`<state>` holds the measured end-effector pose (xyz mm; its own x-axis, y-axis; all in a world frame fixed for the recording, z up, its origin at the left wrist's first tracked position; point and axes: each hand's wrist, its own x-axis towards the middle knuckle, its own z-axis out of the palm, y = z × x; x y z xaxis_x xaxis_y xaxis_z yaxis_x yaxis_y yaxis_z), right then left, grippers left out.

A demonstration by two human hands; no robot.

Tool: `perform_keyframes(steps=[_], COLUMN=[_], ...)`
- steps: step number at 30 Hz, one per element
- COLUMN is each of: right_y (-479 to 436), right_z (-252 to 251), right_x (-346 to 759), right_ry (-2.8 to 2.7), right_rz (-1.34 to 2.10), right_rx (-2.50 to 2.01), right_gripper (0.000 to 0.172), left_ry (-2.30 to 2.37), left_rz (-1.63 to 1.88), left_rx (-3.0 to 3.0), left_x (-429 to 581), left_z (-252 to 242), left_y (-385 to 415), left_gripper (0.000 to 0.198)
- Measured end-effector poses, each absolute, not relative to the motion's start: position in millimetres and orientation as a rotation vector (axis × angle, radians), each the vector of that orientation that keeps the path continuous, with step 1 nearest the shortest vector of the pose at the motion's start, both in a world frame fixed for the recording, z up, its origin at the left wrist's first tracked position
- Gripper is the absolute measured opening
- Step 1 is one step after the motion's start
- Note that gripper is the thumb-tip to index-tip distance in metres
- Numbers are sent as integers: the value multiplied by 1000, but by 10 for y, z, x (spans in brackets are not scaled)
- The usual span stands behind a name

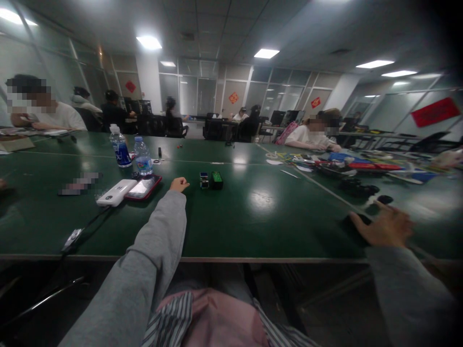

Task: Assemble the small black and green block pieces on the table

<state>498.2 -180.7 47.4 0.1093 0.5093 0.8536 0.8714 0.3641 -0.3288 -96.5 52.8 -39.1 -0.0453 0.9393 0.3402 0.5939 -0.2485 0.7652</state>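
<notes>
My left hand [179,184] rests on the green table with its fingers curled in, and nothing shows in them. Just right of it, apart from the fingers, stands a small black box with a green circuit board [217,179] on top. Between that box and the hand is a small electronic module [204,180] with a dark screen-like face. Far to the right, my right hand [388,226] is over the table with thumb and fingers apart. A black object [361,218] lies by its thumb; whether they touch I cannot tell.
Left on the table [231,231] are a white power bank [116,193] with a cable, a red-edged phone [144,187] and two water bottles [143,156]. Cables and tools [354,164] pile up at the right. Other people sit around the room.
</notes>
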Motion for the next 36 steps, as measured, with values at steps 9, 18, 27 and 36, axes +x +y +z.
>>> perform_keyframes(steps=[9,18,27,36], right_y=[-1030,-141,99,192], right_z=[775,-109,-260,-311], right_x=[2448,937,1065,1117], right_ry=[-2085,-2150,-1932,-1845], right_rz=[-243,-58,190,397], right_rx=[-982,-1285,-1396,-1410], right_gripper=[37,52,34,24], left_ry=[1616,1600,1595,1598], left_rz=[1186,1195,1173,1161], left_rx=[1854,1844,1878,1903], left_x=[-948,-943,-969,-966], left_z=[-376,-288,-339,-333], left_y=[529,440,483,487], left_gripper=[32,29,30,29])
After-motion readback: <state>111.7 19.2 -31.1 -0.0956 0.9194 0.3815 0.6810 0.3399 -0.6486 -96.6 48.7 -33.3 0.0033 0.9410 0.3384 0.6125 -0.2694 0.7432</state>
